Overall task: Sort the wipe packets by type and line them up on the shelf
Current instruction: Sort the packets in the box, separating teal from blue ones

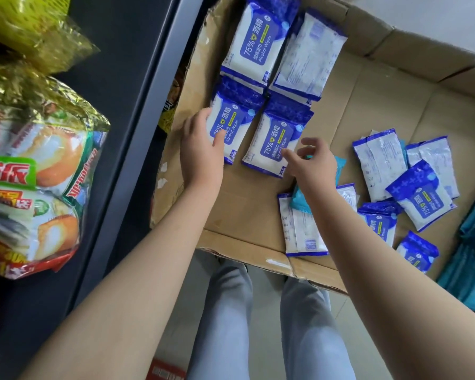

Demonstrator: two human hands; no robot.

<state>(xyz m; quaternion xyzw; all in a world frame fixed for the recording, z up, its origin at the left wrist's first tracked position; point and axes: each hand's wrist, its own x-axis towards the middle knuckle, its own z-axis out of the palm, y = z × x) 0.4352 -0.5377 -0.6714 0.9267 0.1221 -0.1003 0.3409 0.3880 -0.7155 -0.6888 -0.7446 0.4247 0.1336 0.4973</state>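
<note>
Already four blue-and-white alcohol wipe packets sit in a two-by-two block by the left edge of the cardboard (368,105). Their long axes all run toward its far edge, leaning a little right. The left hand (200,145) lies flat, fingers straight and together, against the outer side of the near-left packet (231,124), with the thumb across its face. The right hand (314,160) hovers over the near-right packet (272,144), fingers loosely spread and the forefinger tip touching the label; it seems to grip nothing. Just under that wrist lies a teal packet (339,163), a different type. The loose heap (422,196) of blue packets lies right of the block, near the cardboard's right edge, turned every which way, some face down. Likely the near pair is being squared up. The next packet lies to the right of the right hand, which is the nearer one, and will need turning to match the block's axis.
</note>
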